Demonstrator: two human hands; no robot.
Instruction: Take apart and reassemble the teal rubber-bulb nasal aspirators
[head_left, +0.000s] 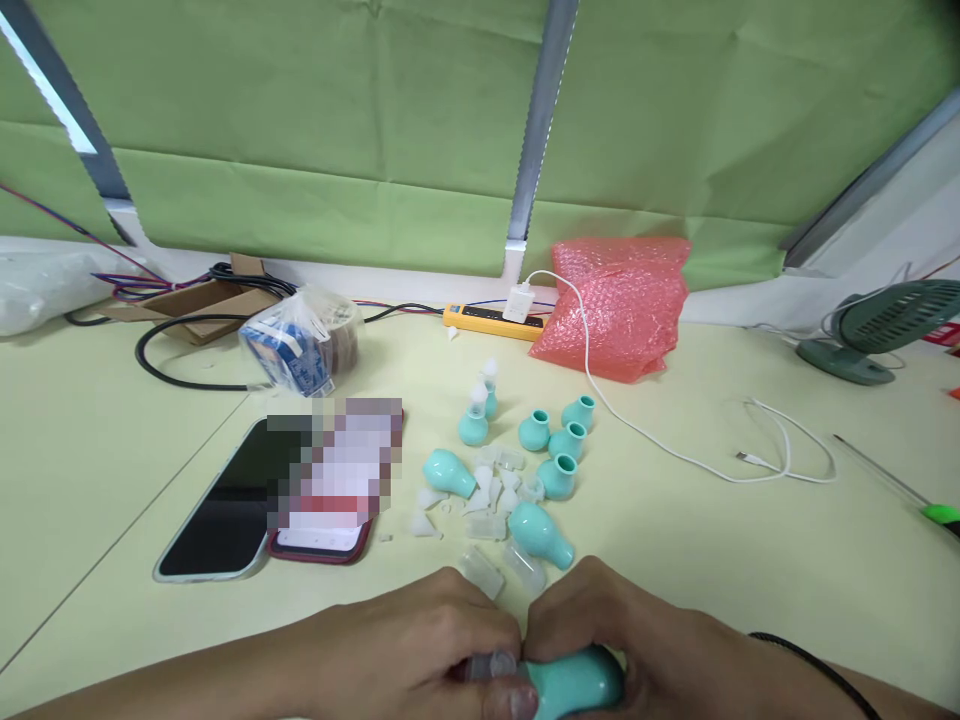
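At the near edge of the table my two hands meet. My right hand [622, 625] is wrapped round a teal rubber bulb [574, 684] lying on its side. My left hand [431, 640] pinches a clear plastic piece [487, 666] against the bulb's mouth; whether the two are joined I cannot tell. Just beyond lie another teal bulb [538, 533] and clear plastic caps [482, 571], with small white soft tips [424, 524] scattered about. Several open-mouthed bulbs [558, 477] stand upright farther back. Beside them, one bulb [473, 427] carries a clear, white-tipped top.
Two phones [217, 510] lie at left, partly overlapping. Behind are a bagged blue box [289, 345], a yellow power strip [480, 321] and a pink bubble-wrap bag [619, 310]. A white charging cable [652, 432] crosses the right side, near a screwdriver [892, 475] and a green fan [862, 330].
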